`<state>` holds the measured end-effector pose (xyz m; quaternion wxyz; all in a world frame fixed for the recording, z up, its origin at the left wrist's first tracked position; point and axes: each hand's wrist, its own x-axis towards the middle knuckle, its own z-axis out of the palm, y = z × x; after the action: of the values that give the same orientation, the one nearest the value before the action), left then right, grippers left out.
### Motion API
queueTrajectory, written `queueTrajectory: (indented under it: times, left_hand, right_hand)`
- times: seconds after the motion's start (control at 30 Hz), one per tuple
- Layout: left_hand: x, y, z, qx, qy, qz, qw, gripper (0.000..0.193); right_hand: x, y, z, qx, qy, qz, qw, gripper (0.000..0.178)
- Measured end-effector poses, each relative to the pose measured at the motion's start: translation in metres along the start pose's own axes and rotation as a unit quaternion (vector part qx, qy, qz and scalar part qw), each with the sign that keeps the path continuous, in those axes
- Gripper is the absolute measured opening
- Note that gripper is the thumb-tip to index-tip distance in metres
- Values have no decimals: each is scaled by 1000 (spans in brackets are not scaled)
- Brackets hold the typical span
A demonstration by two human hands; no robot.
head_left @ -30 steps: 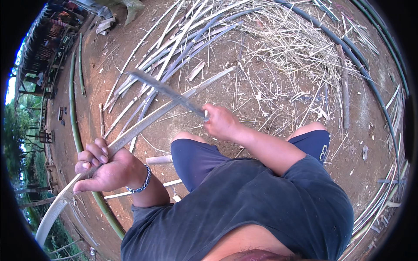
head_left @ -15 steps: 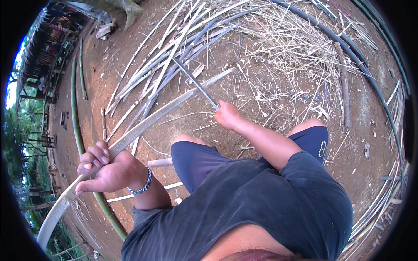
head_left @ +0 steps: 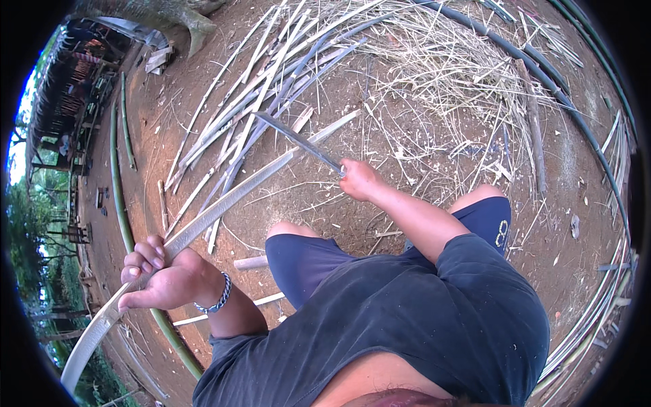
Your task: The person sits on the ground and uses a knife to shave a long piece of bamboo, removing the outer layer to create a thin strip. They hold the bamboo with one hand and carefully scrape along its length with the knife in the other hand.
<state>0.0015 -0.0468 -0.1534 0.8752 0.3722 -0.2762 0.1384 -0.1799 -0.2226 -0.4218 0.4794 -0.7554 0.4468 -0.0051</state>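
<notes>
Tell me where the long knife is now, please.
In the head view, the knife is above and left of centre, gripped in the right hand, overlapping the pale strip.

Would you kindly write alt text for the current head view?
The left hand grips a long pale strip while the right hand holds a blade crossing it in view; more strips and a heap of shavings lie on dirt.

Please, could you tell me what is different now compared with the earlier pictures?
Since the first picture, the right hand has moved a little to the right. The long blade it holds has shifted the same way, and now appears across the pale strip nearer its far end. Nothing was taken hold of or let go. The left hand still grips the strip.
</notes>
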Motion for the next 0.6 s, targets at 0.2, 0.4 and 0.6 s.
queueTrajectory:
  times: [0.2,0.4,0.6]
  left_hand:
    - [1,0,-5,33,14,5,999,66]
    - [7,-2,-15,6,7,-12,1000,68]
    - [8,-4,-13,-1,-2,-9,1000,67]
  right_hand:
    - [56,85,1,-48,27,89,994,36]
    - [63,74,-22,-66,-2,116,991,33]
    - [61,60,-28,-72,-12,56,996,27]
